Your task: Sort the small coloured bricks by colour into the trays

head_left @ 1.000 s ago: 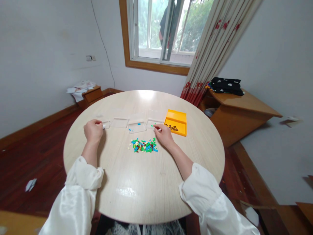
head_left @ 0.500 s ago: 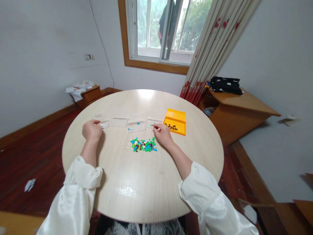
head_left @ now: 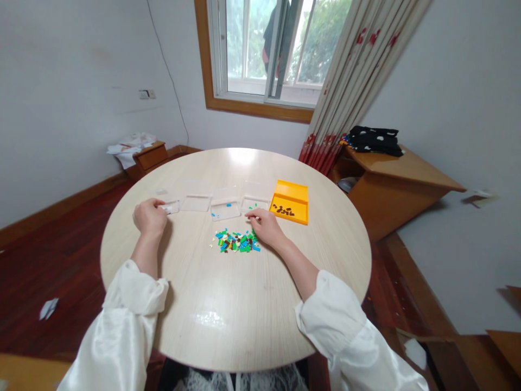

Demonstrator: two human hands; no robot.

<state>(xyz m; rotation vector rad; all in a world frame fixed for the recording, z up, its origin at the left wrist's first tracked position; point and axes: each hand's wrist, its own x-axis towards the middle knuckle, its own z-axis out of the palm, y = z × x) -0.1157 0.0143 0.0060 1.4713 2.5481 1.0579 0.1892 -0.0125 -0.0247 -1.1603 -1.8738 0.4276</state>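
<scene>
My left hand (head_left: 150, 215) rests at the left of the table, fingers pinched together at the near side of the leftmost clear plastic box (head_left: 174, 209). Whatever sits between those fingertips is hidden. Just above the table, my right hand (head_left: 265, 226) hovers off the upper right of a mixed pile of small building bricks (head_left: 238, 242), green, blue, brown, cream and yellow. Its thumb and fingers point left, slightly apart, with nothing visible between them. Behind these fingertips stands a clear box holding a few green bricks (head_left: 251, 207).
Another clear box (head_left: 195, 209) stands beside one with blue bricks (head_left: 228, 205). At the right lies an open yellow case (head_left: 300, 217) containing brown bricks (head_left: 285, 210). Beyond the round table (head_left: 211, 293) are a wooden cabinet (head_left: 407, 179) and a curtain (head_left: 345, 81).
My right hand has shifted left and slightly toward me, away from the box with green bricks, and its fingers have loosened. My left hand keeps its place by the leftmost box.
</scene>
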